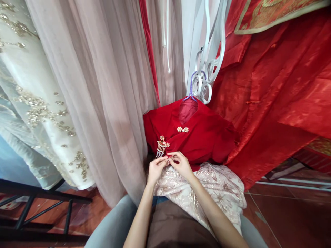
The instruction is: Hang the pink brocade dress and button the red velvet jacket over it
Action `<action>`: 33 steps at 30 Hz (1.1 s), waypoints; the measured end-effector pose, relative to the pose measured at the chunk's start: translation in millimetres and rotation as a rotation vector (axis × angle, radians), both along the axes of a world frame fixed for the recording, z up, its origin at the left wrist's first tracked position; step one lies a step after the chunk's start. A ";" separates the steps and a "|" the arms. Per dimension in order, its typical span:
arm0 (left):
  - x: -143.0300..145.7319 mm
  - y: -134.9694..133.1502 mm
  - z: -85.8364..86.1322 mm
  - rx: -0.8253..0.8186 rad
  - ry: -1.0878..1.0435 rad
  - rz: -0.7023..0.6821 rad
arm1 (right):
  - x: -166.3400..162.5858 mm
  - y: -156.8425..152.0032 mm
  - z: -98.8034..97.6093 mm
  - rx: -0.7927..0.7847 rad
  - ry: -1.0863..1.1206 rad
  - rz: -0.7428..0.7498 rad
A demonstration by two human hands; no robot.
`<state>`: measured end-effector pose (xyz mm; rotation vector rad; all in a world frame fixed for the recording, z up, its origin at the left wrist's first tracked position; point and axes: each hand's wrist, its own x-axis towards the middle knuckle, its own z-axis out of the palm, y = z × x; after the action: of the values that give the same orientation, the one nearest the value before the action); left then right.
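A red velvet garment point(207, 127) hangs on a purple hanger point(191, 86) right in front of me. My left hand point(157, 168) and my right hand point(183, 165) meet at its lower front edge. The fingers of both are pinched together around a small jewelled clasp point(170, 157) on the red cloth, partly hidden by my fingertips. Just above my left fingers sits a beaded brooch point(161, 146) with dangling tassels. Higher up, near the neckline, a flower-shaped clasp point(183, 130) is fixed. Pale patterned fabric point(214, 186) spreads below the velvet, over my lap.
The hanger hooks onto a white scrolled metal stand point(207, 88). Sheer pinkish drapery point(103, 86) and a white gown with gold beading point(38, 103) hang at left. Red satin cloth point(271, 86) fills the right. A black metal frame point(33, 206) stands on the tiled floor point(292, 220).
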<state>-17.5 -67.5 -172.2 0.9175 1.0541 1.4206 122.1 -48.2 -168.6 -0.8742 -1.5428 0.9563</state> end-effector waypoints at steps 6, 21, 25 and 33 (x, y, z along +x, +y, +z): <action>-6.0 -1.4 9.1 -0.080 0.001 -0.079 | -1.5 0.4 -1.4 -0.166 0.139 0.117; -14.7 5.8 17.5 -0.091 0.068 -0.198 | 5.7 -2.8 4.5 -0.130 0.034 0.067; -6.7 4.2 12.9 -0.080 0.014 -0.147 | 5.3 -1.2 4.2 -0.123 0.036 0.045; -1.3 0.1 13.8 -0.056 -0.004 -0.160 | 5.4 -3.7 1.0 -0.146 0.111 0.008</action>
<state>-18.9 -67.4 -158.4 0.9370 0.9904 1.2543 127.4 -51.9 -167.6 -0.9022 -1.3967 1.1163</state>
